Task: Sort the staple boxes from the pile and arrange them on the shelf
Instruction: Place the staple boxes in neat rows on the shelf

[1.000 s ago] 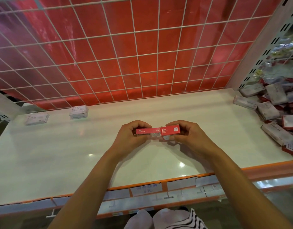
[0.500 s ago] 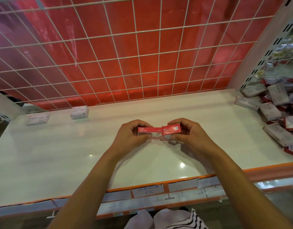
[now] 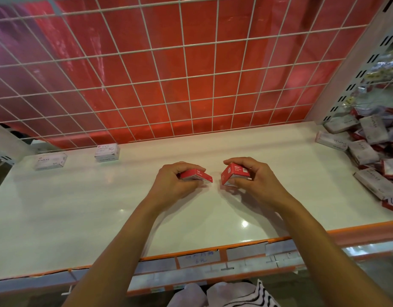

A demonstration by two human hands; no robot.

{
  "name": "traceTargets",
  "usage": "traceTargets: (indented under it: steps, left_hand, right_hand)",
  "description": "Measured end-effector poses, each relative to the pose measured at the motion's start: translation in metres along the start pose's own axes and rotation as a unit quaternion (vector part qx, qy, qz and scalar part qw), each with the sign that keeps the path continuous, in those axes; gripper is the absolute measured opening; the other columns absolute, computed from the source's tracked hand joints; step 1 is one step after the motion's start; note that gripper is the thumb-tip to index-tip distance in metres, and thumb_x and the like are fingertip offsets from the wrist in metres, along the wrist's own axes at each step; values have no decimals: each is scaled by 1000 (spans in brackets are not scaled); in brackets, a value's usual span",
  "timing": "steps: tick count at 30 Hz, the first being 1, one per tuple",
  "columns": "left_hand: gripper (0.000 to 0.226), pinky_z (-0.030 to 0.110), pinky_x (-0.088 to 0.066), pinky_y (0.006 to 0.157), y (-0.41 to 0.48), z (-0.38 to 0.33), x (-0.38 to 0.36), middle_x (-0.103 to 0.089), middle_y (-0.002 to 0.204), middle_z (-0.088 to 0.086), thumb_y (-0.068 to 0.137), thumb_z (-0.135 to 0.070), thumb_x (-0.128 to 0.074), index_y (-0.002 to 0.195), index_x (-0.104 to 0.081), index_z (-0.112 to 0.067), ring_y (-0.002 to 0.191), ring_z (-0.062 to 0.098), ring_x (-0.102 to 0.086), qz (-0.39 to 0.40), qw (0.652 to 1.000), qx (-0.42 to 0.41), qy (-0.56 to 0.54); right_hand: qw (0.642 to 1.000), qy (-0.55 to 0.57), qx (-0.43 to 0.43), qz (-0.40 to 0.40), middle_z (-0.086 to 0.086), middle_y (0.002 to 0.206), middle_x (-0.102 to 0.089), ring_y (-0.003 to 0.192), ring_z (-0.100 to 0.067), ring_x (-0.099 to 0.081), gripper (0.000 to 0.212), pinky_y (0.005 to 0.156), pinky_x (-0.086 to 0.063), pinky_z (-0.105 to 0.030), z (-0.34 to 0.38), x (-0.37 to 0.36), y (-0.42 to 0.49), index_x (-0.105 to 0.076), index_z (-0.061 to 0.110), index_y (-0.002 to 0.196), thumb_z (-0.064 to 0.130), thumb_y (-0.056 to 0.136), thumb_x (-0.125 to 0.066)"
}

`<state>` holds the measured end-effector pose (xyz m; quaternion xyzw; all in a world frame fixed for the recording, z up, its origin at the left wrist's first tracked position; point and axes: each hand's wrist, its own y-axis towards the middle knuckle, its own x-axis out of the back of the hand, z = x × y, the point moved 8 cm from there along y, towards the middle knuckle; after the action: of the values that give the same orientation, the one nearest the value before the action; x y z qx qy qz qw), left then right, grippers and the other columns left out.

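Left hand point(image 3: 173, 182) over the middle of the shelf point(image 3: 102, 207), fingers curled round a red staple box point(image 3: 195, 175). Right hand point(image 3: 255, 180) grips a second red box point(image 3: 234, 173), tilted. The two boxes are apart. Pile point(image 3: 372, 151) at shelf's right end. White box point(image 3: 50, 161) and another white box point(image 3: 107, 152) at shelf's back left.

On the shelf point(image 3: 80, 218), a staple box point(image 3: 50, 161) sat at the back left with a second box point(image 3: 107, 152) to its right, both before the wire grid point(image 3: 169, 74). The pile point(image 3: 372, 151) lay at the right end. Mid-shelf, the left hand point(image 3: 171, 182) held a small box point(image 3: 196, 175) and the right hand point(image 3: 255, 180) another small box point(image 3: 234, 173), near but apart.
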<state>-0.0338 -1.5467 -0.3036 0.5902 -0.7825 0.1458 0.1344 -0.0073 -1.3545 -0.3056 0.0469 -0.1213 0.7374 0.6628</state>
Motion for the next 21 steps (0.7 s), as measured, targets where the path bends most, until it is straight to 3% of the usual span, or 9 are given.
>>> traceTargets:
  steps: [3, 6, 14, 21]
  left_hand:
    - [33, 18, -50, 79, 1, -6, -2, -64, 99, -20, 79, -11, -74, 92, -65, -41, 93, 3, -61, 14, 998, -35, 55]
    - [32, 11, -46, 81, 1, -11, -5, -59, 98, -23, 82, -12, -72, 94, -61, -40, 94, 0, -57, 22, 993, -58, 103]
    - [27, 4, -45, 74, 0, -9, -9, -61, 91, -26, 80, -16, -75, 102, -68, -30, 88, -11, -58, 23, 991, -69, 113]
    - [35, 4, -46, 73, -2, -12, -7, -59, 95, -24, 82, -13, -73, 95, -55, -41, 92, -3, -58, 11, 993, -48, 108]
  right_hand:
    - [1000, -26, 0, 6, 21, 109, -55, 101, -7, -56, 49, 75, -51, -13, -2, -1, 2, -55, 42, 106, 5, 78, -72]
    - [999, -37, 1, 5, 16, 102, -59, 95, -9, -59, 43, 69, -51, -13, -2, -3, 3, -53, 37, 97, 7, 76, -75]
    - [999, -41, 17, -2, 18, 95, -61, 89, -5, -60, 40, 64, -48, -7, 4, -3, 0, -57, 39, 89, 6, 76, -75]
    - [999, -32, 24, 13, 21, 106, -54, 97, 3, -56, 52, 69, -48, -8, 4, -1, -4, -58, 40, 110, -3, 82, -66]
